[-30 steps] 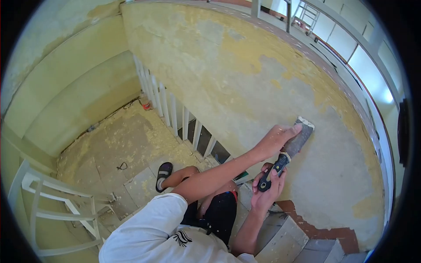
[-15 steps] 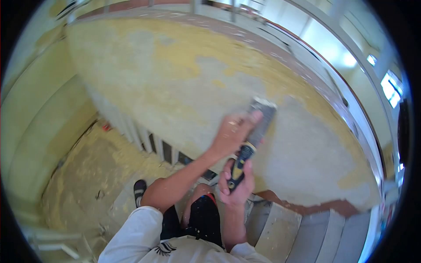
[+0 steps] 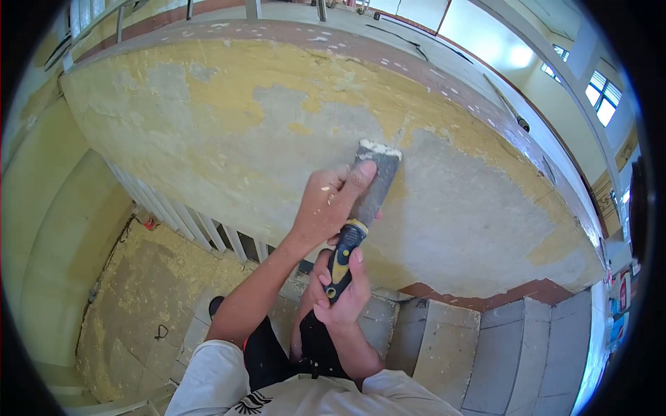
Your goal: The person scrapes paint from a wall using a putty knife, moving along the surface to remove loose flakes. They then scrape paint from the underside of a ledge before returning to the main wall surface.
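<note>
A paint scraper with a wide grey blade [image 3: 375, 188] and a black-and-yellow handle [image 3: 339, 269] points up and away from me, over the wall. White-yellow residue coats the blade's front edge. My left hand [image 3: 325, 206] pinches the blade, thumb flat on its upper face and other fingers partly hidden at the side and beneath. Lower down, my right hand [image 3: 345, 295] is wrapped round the handle. Behind the tool, the wall [image 3: 479, 215] shows bare grey plaster, with flaking yellow paint [image 3: 222, 90] along its upper part. Paint specks dot my left hand.
Tiled steps [image 3: 444, 347] go down at the right, beside a red-brown strip [image 3: 485, 302]. Paint flakes litter the floor [image 3: 139, 298] at the lower left, near white balusters [image 3: 177, 218]. Above the wall runs a speckled ledge [image 3: 270, 31]; a long-handled tool [image 3: 510, 104] lies beyond it.
The view has shifted, so wall and scraper both sit further left. Both hands keep their hold on the scraper, and my left hand, blurred before, is now sharp.
</note>
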Available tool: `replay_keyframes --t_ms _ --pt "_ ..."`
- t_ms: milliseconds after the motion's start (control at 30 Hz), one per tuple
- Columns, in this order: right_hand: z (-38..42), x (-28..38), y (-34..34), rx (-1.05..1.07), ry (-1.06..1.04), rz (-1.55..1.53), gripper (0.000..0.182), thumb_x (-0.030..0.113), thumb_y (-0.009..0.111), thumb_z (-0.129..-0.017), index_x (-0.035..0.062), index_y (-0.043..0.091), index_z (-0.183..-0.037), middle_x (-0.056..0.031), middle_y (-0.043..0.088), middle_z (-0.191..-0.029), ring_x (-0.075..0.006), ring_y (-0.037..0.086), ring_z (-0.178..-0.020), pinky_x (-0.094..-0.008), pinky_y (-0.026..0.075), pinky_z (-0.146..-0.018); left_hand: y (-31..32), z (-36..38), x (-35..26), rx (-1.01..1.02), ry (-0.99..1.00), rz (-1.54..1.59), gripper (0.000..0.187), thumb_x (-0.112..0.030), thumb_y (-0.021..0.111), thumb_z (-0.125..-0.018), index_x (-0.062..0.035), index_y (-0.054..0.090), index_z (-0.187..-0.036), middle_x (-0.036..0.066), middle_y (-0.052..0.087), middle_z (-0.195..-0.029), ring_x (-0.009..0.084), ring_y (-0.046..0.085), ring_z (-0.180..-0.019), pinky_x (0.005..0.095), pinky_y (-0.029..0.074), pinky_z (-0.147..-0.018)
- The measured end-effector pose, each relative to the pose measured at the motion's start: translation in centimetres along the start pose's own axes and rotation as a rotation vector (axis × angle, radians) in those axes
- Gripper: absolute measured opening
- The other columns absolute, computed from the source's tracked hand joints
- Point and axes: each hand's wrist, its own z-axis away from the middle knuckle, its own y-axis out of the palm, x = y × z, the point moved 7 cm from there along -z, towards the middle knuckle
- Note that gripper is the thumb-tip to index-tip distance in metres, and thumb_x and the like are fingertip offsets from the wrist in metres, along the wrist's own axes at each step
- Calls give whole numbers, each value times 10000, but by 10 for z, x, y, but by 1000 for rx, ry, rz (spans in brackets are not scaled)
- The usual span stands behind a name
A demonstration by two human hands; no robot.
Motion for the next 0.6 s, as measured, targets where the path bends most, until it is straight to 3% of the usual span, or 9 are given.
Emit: replay_keyframes --t_ms 133,167,300,500,600 --pt "-5 10 12 36 -10 -15 386 392 305 -954 41 386 -1092 -74 398 -596 -115 300 -296 -235 238 -295 5 -5 -8 7 -12 -24 456 -410 520 -892 11 602 -735 70 588 -570 75 537 -461 213 395 -393" --pt "-6 12 14 -1 -15 -80 401 363 343 -940 -9 424 -1066 -88 428 -620 -115 315 -317 -217 254 -305 6 -7 -16 11 -5 -12 446 -405 527 -889 11 609 -750 71 586 -566 84 550 -465 215 406 -394" --pt "4 4 0 -20 13 14 396 398 302 -955 43 398 -1100 -67 409 -593 -115 312 -306 -228 252 -304 7 0 -2 -72 30 37 446 -407 537 -882 12 615 -750 74 584 -561 95 554 -452 219 412 -388" --pt "-6 21 15 -29 38 7 389 398 343 -947 44 423 -1087 -65 420 -599 -113 316 -318 -218 248 -307 11 -10 -41 36 -64 -100 477 -416 530 -883 28 595 -722 80 583 -575 106 561 -474 237 420 -411" --pt "-2 13 7 -39 31 45 403 401 348 -945 36 427 -1096 -65 420 -606 -112 306 -316 -220 247 -305 8 0 -8 -120 24 27 494 -421 522 -885 23 593 -681 72 569 -536 93 550 -459 239 404 -398"
